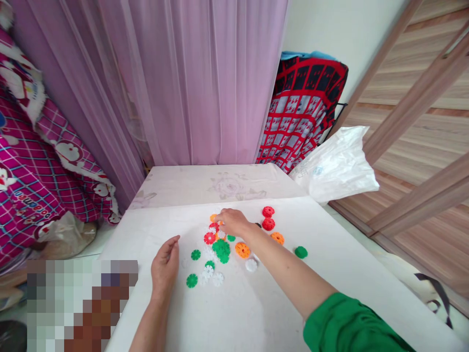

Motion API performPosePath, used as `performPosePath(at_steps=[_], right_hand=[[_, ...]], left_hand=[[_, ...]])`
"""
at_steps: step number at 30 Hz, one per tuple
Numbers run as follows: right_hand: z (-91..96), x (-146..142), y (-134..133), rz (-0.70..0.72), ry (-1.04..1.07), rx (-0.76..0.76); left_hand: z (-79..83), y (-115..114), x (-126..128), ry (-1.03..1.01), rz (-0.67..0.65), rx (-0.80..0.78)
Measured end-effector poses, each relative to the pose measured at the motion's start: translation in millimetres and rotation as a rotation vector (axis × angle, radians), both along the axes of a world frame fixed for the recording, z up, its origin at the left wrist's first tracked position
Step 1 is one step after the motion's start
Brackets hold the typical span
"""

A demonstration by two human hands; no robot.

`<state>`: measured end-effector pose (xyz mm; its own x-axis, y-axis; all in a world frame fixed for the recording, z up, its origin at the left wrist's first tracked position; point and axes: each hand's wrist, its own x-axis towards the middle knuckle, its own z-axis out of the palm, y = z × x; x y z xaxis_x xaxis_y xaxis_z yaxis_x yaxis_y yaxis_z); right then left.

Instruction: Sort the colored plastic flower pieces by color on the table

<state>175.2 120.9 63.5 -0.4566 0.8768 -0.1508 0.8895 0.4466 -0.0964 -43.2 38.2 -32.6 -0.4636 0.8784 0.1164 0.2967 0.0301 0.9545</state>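
Note:
Several small plastic snowflake discs lie scattered on a white table [256, 313]: green ones [221, 248], red ones [268, 211], orange ones [242, 250] and white ones [251, 265]. My right hand [231, 221] reaches into the far side of the pile, its fingers curled down onto a red and white piece; whether it grips one is hidden. My left hand [165, 266] rests on the table left of the pile, fingers loosely apart, holding nothing.
A pink curtain [190, 78] hangs behind the table. A pink patterned quilt [32, 166] is at the left, a red and black blanket [304, 107] and a white plastic bag [337, 164] at the back right. Wooden flooring lies to the right.

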Motion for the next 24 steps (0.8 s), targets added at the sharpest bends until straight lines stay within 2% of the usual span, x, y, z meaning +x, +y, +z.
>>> performPosePath(at_steps=[6,14,24], right_hand=[[1.5,-16,12,0.092,-0.141,-0.095],[0.6,-21,23,0.044,-0.160,-0.155],[2.5,-29,31,-0.005,-0.121,-0.248]], left_hand=[[-0.7,0,1,-0.002,-0.004,-0.012],[0.8,-2,0,0.045,-0.025,-0.023],[-4.7,0,0,0.005,-0.017,0.004]])
